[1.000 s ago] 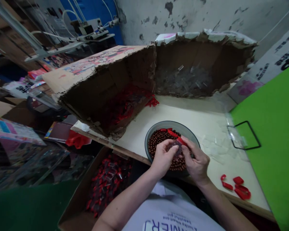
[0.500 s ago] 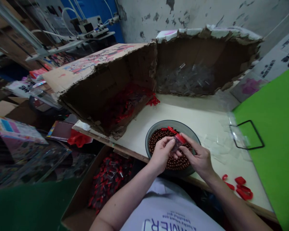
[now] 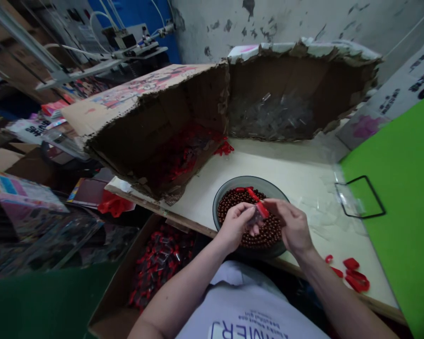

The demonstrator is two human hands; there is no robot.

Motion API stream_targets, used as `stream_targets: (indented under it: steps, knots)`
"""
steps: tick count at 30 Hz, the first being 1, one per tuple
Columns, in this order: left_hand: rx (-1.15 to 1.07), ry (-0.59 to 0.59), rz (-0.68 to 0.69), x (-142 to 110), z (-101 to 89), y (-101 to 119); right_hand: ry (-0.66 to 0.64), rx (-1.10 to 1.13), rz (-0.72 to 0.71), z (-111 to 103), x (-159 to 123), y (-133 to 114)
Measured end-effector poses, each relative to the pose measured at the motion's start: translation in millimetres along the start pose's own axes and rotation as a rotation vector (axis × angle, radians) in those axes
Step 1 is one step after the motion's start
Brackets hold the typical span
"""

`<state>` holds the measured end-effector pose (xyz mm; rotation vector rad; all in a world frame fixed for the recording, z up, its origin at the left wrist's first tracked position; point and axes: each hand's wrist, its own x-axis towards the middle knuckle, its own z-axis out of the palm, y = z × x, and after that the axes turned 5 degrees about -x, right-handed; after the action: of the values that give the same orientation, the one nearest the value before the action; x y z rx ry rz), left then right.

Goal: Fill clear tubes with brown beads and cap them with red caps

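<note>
My left hand [image 3: 237, 225] is closed around a small clear plastic container with a red cap [image 3: 262, 210], held tilted above a bowl. My right hand [image 3: 294, 225] is beside the cap with its fingers stretched toward it; nothing shows in its grasp, and whether a fingertip touches the cap is hard to see. Below both hands, the grey round bowl [image 3: 276, 184] holds many shiny brown beads [image 3: 229, 200]. A few red plastic pieces [image 3: 253, 194] lie on top of the beads at the far side.
Behind the bowl, a cut-open carton [image 3: 127, 106] holds red parts, and another carton [image 3: 304, 70] holds clear containers. Red pieces [image 3: 356, 281] lie at the right on the white table [image 3: 205, 193]. Below left, a box [image 3: 106, 301] contains many red-capped containers. A green panel [image 3: 410, 188] borders the right.
My right hand has drawn its thumb back from the red-capped container. The container has tilted further over in my left hand, which stays in nearly the same place.
</note>
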<state>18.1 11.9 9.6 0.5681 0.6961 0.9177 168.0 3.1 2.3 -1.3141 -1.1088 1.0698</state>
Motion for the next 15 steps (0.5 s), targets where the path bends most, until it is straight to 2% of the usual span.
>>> stream_targets:
  steps: [2, 5, 7, 9, 11, 15]
  knots:
    - [-0.020, -0.046, -0.089, -2, -3.2, 2, -0.055, 0.223, 0.178, 3, 18, -3]
    - [-0.034, -0.021, -0.167, -5, -8.1, 0, -0.285, 0.341, 0.376, 10, 40, -8]
    - [-0.038, 0.046, -0.157, -6, -11.9, -2, -0.286, 0.368, 0.370, 13, 45, -11]
    - [-0.045, 0.096, -0.126, -6, -15.2, -4, -0.165, 0.369, 0.299, 14, 45, -13]
    - [-0.053, 0.107, -0.113, -5, -16.2, -7, -0.110, 0.334, 0.261, 15, 41, -14]
    - [-0.011, 0.084, -0.148, -3, -8.0, -13, -0.157, 0.206, 0.228, 22, 38, -14]
